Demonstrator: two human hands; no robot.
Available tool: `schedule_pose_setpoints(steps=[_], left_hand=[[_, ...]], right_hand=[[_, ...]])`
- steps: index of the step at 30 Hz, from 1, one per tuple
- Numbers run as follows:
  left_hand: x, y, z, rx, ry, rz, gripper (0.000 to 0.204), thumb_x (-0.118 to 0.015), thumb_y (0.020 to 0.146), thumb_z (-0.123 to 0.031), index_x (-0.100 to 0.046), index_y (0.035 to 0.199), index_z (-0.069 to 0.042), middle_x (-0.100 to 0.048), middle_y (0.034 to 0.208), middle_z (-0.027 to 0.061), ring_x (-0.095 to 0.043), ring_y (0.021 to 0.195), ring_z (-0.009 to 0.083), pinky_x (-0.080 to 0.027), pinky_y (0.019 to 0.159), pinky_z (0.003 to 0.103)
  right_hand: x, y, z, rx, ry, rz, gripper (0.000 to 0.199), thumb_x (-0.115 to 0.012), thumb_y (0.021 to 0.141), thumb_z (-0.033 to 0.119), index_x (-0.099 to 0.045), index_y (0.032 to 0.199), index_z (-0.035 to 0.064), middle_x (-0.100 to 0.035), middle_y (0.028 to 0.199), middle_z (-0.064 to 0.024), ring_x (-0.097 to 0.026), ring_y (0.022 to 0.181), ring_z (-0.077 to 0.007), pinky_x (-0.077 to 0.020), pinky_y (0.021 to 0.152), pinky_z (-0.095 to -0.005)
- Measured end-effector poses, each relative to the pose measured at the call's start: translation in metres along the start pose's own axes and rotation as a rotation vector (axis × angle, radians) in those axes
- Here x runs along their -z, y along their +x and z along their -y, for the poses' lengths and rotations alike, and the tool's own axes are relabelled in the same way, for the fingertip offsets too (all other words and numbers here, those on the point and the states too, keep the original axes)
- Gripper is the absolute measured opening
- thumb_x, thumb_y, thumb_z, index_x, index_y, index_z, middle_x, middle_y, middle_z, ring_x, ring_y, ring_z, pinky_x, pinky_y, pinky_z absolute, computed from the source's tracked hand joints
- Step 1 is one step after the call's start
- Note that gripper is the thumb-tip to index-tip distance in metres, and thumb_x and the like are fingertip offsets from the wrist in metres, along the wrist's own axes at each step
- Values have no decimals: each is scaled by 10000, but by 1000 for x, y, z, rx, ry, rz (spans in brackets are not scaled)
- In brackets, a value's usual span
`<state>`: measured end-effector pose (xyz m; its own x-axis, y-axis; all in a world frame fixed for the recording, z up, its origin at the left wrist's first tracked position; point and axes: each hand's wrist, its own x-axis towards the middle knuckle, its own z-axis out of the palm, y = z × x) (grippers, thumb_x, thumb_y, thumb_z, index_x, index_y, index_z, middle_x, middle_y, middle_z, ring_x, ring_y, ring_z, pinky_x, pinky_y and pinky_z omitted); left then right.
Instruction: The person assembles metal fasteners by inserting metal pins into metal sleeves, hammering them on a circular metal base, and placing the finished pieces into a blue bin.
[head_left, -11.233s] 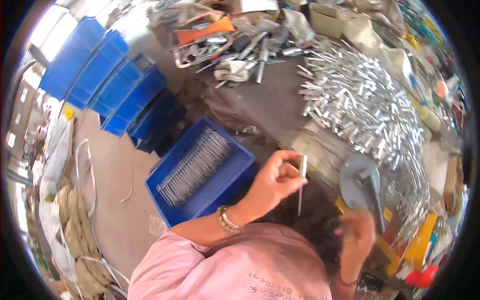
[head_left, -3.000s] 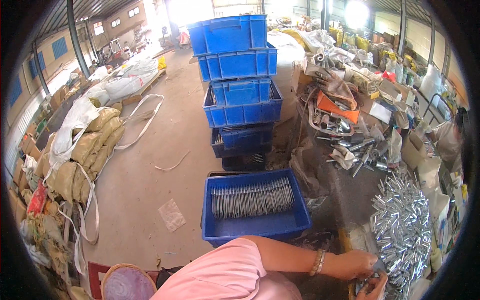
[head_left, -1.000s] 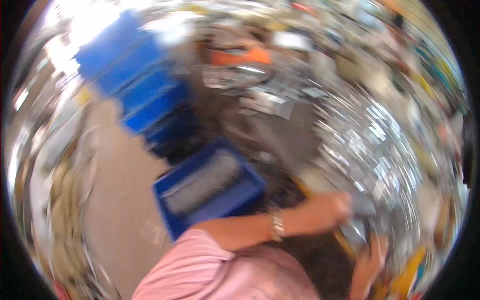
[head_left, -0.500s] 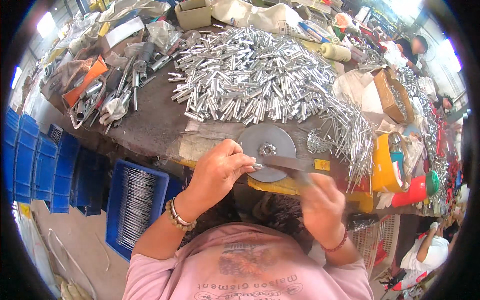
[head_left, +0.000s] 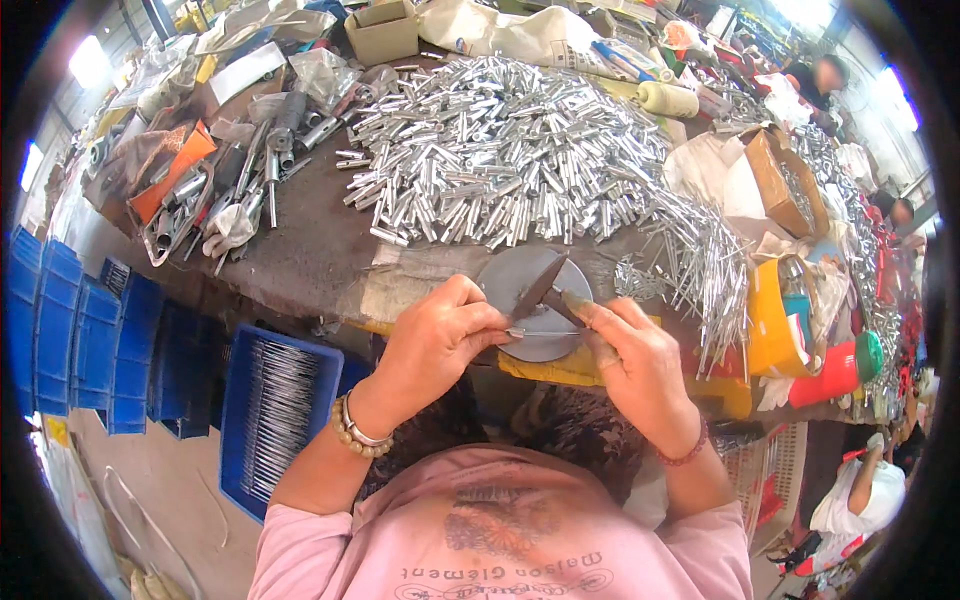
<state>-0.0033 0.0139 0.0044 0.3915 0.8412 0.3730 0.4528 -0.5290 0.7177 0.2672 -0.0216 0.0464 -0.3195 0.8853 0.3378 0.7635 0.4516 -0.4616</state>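
Observation:
My left hand (head_left: 445, 325) is closed, with thumb and forefinger pinching a small silvery metal tube (head_left: 515, 332) at the front of a round grey metal disc (head_left: 495, 275). My right hand (head_left: 645, 350) grips a hammer (head_left: 541, 290) by its handle. The dark, pointed hammer head is tilted over the disc, close to my left fingertips. Between both hands runs a thin metal rod (head_left: 552, 333), its left end at the tube and its right end by my right fingers. Whether those fingers also pinch the rod is hard to make out.
A large heap of short metal tubes (head_left: 500, 150) covers the bench behind the disc, with thin rods (head_left: 700, 285) spilling right. At left hangs a blue crate (head_left: 328, 385) of metal rods. A yellow container (head_left: 765, 330) and red bottle (head_left: 825, 376) stand right. Other people are far right.
The hammer, blurred over the tube before, is now turned with its head upward and back. My right hand has stopped blurring, and a thin rod now shows between the hands. My left hand stays put.

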Motion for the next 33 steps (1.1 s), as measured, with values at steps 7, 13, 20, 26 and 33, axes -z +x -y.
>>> schedule_pose_setpoints(steps=[7,13,20,26,33], left_hand=[[-2,-4,0,24,-17,-40,198,-878,865,-77,-834,1058,-76,-640,993,57,-673,860,207,-546,751,325],[-7,-10,-8,-45,23,-151,287,-862,880,-61,-825,1163,-93,-669,1014,70,-676,863,241,-554,771,344],[-24,-51,-41,516,-455,-208,360,-691,1057,-43,-692,1416,-70,-767,986,56,-651,756,111,-541,641,250],[-29,-59,-39,620,-770,-147,591,-594,1123,-110,-356,1664,-80,-758,1070,96,-649,741,74,-544,588,218],[-24,-69,-37,658,-922,-324,651,-769,1005,-60,-445,1568,-102,-717,1013,31,-573,690,47,-447,538,210]], right_hand=[[-9,-13,23,-13,-198,28,166,-788,857,73,-716,1006,72,-686,968,-103,-704,869,-320,-578,763,-441],[-12,-27,39,-241,189,186,211,-784,901,98,-694,1083,41,-722,862,-157,-714,758,-380,-564,692,-469],[-28,-41,45,-541,673,329,270,-790,915,66,-682,1154,2,-691,791,-149,-651,656,-257,-520,634,-379],[-40,-50,55,-543,736,331,265,-782,919,57,-671,1152,-3,-683,774,-130,-631,644,-224,-511,625,-355],[-54,-42,75,-388,556,299,284,-797,914,53,-689,1175,29,-710,809,-131,-683,688,-227,-555,668,-358]])
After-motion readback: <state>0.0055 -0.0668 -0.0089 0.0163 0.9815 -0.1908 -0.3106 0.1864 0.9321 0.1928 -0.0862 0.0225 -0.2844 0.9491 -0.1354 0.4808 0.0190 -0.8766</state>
